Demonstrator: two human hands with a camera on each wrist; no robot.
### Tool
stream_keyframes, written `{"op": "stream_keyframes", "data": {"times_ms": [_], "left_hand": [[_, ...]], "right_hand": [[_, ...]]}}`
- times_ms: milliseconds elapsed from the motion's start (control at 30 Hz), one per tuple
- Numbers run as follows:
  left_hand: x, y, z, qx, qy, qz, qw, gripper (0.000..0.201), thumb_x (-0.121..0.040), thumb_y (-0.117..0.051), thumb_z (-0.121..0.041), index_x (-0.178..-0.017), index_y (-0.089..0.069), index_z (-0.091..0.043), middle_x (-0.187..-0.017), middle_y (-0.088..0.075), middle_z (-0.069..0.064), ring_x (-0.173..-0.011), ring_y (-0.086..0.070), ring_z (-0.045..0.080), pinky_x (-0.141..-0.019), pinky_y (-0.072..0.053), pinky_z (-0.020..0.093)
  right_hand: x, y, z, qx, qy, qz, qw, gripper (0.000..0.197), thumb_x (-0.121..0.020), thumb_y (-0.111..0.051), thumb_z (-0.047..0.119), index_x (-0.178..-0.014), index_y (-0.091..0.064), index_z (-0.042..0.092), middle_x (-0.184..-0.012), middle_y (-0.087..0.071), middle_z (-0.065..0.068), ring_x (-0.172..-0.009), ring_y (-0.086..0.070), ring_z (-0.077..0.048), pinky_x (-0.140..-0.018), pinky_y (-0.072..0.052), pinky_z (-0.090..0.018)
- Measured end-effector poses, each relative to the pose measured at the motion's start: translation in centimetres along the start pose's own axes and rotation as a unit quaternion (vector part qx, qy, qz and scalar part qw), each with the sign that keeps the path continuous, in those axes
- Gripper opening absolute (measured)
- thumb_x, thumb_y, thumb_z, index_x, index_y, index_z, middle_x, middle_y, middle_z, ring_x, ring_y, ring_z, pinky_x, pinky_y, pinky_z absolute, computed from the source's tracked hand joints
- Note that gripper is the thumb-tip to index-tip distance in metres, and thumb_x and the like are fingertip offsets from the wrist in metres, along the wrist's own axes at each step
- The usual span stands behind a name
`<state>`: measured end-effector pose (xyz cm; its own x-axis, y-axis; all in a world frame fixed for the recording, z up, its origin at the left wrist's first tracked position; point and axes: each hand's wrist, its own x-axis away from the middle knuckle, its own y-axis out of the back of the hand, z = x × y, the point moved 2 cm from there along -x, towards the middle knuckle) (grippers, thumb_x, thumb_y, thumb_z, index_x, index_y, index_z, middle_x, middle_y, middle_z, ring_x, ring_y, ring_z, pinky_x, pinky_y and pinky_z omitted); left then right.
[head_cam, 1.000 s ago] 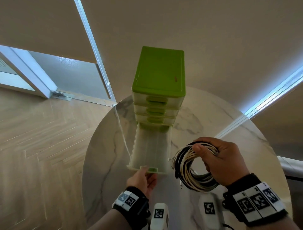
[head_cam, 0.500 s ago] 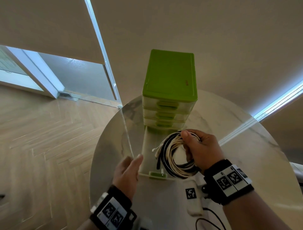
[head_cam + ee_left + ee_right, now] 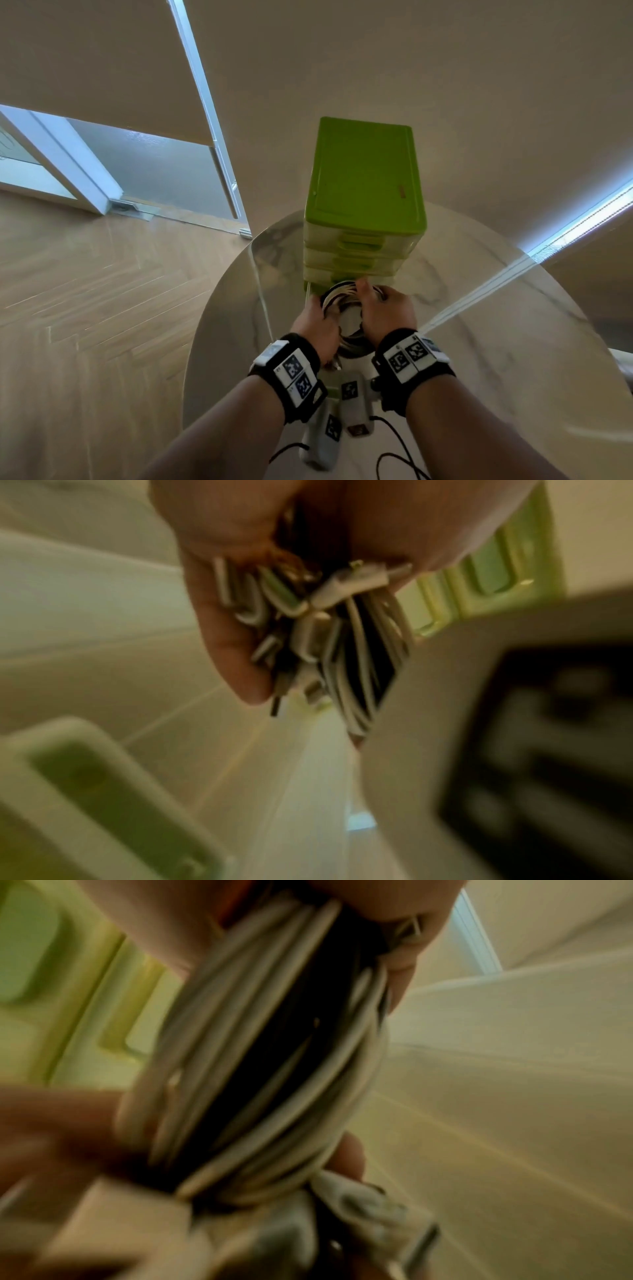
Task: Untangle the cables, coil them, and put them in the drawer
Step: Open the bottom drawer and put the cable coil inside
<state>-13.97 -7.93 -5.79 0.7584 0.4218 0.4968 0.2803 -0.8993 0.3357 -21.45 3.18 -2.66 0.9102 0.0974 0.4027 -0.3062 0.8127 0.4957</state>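
Observation:
A coil of white and black cables [image 3: 342, 298] sits between both hands over the pulled-out bottom drawer [image 3: 310, 291] of a green-topped drawer unit [image 3: 364, 178]. My left hand [image 3: 317, 323] grips the coil's left side, where several plug ends [image 3: 322, 610] bunch under its fingers. My right hand [image 3: 387, 313] grips the right side, thumb over the top, and the strands [image 3: 260, 1053] run through its fingers. The drawer is mostly hidden by the hands and coil. The drawer's pale inside [image 3: 291, 777] lies below the coil in the left wrist view.
The drawer unit stands on a round marble table [image 3: 496, 342], whose left edge drops to a herringbone wood floor [image 3: 85, 291]. Two upper drawers [image 3: 359, 253] are closed. A beige wall is behind the unit. Black wires [image 3: 394, 459] hang from the wrist devices near me.
The left hand left the drawer's edge and took hold of the coil's left side. The right hand carried the coil forward and down over the open drawer.

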Motion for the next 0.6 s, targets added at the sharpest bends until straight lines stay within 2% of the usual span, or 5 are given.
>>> {"op": "stream_keyframes", "data": {"times_ms": [67,233,367,500,600], "left_hand": [[-0.2,0.0,-0.1,-0.077,0.037,-0.012,0.996,0.022,-0.102,-0.038,-0.032,-0.116,-0.048,-0.019,-0.100,-0.060,0.005,-0.071,-0.057,0.018,-0.053,-0.042,0.027],[0.2,0.2,-0.1,-0.079,0.052,-0.025,0.995,0.054,-0.091,-0.041,-0.014,-0.137,-0.036,-0.041,-0.103,-0.059,0.003,-0.071,-0.058,0.017,-0.054,-0.044,0.024],[-0.1,-0.4,1.3,-0.026,0.037,0.038,0.998,0.074,-0.076,-0.052,-0.035,-0.138,-0.020,-0.063,-0.116,-0.062,0.009,-0.080,-0.068,0.027,-0.051,-0.055,0.032],[-1.6,-0.8,3.3,0.032,0.013,0.078,0.996,0.092,-0.068,-0.063,-0.040,-0.139,-0.012,-0.069,-0.131,-0.058,0.003,-0.099,-0.068,0.025,-0.072,-0.061,0.043],[-1.4,-0.8,3.6,0.034,-0.039,0.085,0.995,0.098,-0.074,-0.065,-0.032,-0.146,-0.007,-0.061,-0.143,-0.051,-0.003,-0.113,-0.062,0.015,-0.085,-0.059,0.039]], "right_hand": [[-0.2,-1.0,-0.1,0.075,-0.012,0.001,0.997,0.042,-0.096,-0.052,0.050,-0.108,-0.069,0.014,-0.106,-0.071,-0.011,-0.100,-0.064,-0.034,-0.075,-0.043,-0.030],[-1.1,-2.1,0.5,0.149,-0.030,0.024,0.988,0.041,-0.099,-0.049,0.047,-0.112,-0.065,0.012,-0.113,-0.069,-0.013,-0.103,-0.064,-0.035,-0.074,-0.040,-0.030],[-1.5,-2.6,0.7,0.182,-0.051,0.042,0.981,0.038,-0.100,-0.048,0.043,-0.115,-0.063,0.011,-0.114,-0.068,-0.015,-0.102,-0.063,-0.036,-0.072,-0.039,-0.030],[-1.6,-3.2,0.7,0.212,-0.068,0.062,0.973,0.037,-0.103,-0.045,0.037,-0.121,-0.056,0.007,-0.121,-0.065,-0.018,-0.110,-0.061,-0.037,-0.074,-0.039,-0.030],[-1.5,-3.2,0.8,0.218,-0.069,0.068,0.971,0.036,-0.103,-0.045,0.033,-0.122,-0.057,0.005,-0.125,-0.063,-0.019,-0.115,-0.059,-0.037,-0.082,-0.043,-0.033]]}}
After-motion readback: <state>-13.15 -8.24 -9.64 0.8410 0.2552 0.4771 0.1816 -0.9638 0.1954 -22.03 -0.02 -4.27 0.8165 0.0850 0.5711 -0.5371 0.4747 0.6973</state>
